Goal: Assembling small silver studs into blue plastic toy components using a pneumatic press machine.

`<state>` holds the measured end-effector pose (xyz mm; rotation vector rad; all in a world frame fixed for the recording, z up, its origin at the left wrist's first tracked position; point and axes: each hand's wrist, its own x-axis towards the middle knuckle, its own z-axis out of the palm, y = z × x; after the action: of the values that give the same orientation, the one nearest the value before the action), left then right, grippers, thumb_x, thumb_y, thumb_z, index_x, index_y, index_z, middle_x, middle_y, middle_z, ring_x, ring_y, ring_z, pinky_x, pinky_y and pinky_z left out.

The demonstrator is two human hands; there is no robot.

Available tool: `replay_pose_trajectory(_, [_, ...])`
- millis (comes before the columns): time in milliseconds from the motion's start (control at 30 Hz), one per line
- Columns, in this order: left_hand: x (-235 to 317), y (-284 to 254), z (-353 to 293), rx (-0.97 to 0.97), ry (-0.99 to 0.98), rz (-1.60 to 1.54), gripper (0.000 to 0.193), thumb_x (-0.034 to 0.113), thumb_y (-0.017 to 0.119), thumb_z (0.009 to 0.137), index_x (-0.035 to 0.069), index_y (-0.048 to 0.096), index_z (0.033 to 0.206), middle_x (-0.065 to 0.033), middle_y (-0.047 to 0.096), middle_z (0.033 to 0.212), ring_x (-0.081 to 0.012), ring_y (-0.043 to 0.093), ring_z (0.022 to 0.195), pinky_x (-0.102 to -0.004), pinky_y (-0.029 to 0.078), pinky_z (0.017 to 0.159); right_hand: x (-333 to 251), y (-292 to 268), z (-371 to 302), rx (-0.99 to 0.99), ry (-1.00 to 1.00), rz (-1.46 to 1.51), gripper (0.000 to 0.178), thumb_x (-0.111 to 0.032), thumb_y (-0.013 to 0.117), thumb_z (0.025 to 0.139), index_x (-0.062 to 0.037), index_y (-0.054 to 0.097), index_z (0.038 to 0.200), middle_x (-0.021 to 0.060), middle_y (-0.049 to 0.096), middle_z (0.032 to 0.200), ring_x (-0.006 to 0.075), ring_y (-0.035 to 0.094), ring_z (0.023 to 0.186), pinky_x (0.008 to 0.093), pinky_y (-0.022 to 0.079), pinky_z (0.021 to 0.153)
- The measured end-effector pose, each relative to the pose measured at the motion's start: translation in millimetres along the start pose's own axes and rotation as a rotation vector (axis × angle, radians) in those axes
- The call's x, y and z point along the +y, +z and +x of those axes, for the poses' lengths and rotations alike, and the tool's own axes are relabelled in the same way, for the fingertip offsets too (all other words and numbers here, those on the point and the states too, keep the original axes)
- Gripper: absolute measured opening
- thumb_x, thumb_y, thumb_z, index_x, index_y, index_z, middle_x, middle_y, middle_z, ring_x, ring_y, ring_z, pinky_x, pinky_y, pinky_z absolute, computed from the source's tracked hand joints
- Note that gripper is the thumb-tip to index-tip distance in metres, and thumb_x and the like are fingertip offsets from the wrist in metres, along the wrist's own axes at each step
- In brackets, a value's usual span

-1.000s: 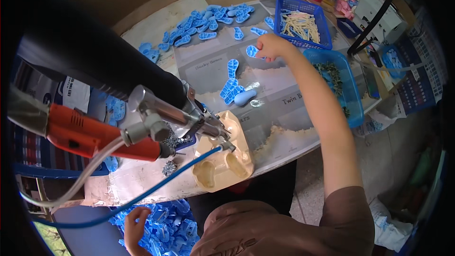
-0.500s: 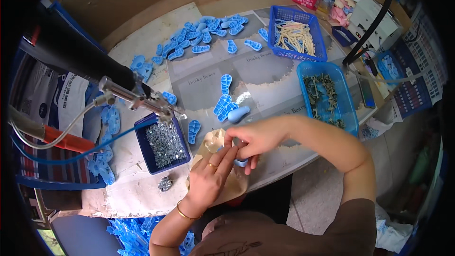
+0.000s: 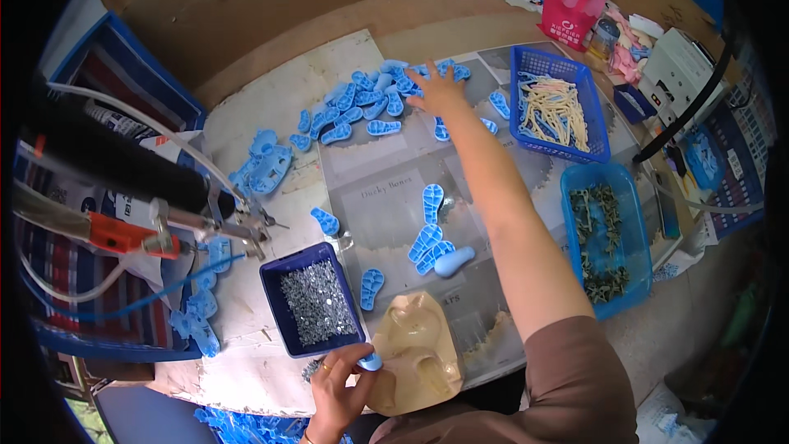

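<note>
Close to the table's front edge, my left hand (image 3: 339, 382) pinches a small light-blue plastic piece (image 3: 371, 361) between thumb and fingers. The piece is just over the left side of a beige moulded block (image 3: 436, 321) with hollows in it. My right arm stretches across the table. At the back, my right hand (image 3: 440, 89) has its fingers spread over the right end of a pile of blue ribbed plastic pieces (image 3: 345, 101); nothing shows in its grasp. Several similar pieces (image 3: 427, 240) and a smooth-sided blue one (image 3: 454, 261) lie mid-table.
A dark blue tray of small screws (image 3: 319, 300) stands left of the block. To the right are a blue basket of pale sticks (image 3: 559, 111) and a blue tub of dark metal parts (image 3: 606, 238). A machine arm with hoses (image 3: 123, 173) juts in from the left.
My hands were together over the beige block. The right has gone far forward to the pile; the left has drawn aside with the blue piece, uncovering the block. The view has shifted too.
</note>
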<state>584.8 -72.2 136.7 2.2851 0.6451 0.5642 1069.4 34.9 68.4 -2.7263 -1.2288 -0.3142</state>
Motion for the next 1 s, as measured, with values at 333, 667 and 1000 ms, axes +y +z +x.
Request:
replay_pose_trajectory(333, [3,2,3,-0.096,-0.011,-0.033,0.032,-0.006,0.074,0.071,0.003,0.066,0.1,-0.0105,0.069,0.096,-0.0173,0.064,0.074,-0.027,0.052,0.065,7,-24,-81,-0.489,-0.256,0.205,0.071,-0.052,0.061,0.086,-0.0198,0.039,0.146,0.0171,0.04,0.147,0.0435,0.047,0.126,0.0497,0.042,0.102])
replay_pose_trajectory(667, [17,7,-8,-0.144,-0.456,-0.28,0.027,0.009,0.08,0.077,0.002,0.072,0.102,-0.0094,0.069,0.081,-0.0194,0.066,0.075,-0.0323,0.052,0.072,35,-76,-54,-0.685,-0.156,0.176,0.032,-0.029,0.064,0.088,-0.0079,0.066,0.111,0.0138,0.07,0.104,0.0308,0.069,0.092,0.0412,0.055,0.077])
replay_pose_trajectory(1000, [8,3,-3,-0.158,-0.014,0.038,0.029,-0.001,0.075,0.075,0.003,0.068,0.103,-0.0136,0.069,0.098,-0.0267,0.068,0.084,-0.0328,0.055,0.069,45,32,4,0.069,-0.077,-0.022,0.052,-0.035,0.064,0.088,-0.0161,0.05,0.135,0.012,0.049,0.142,0.0322,0.035,0.138,0.0497,0.047,0.095])
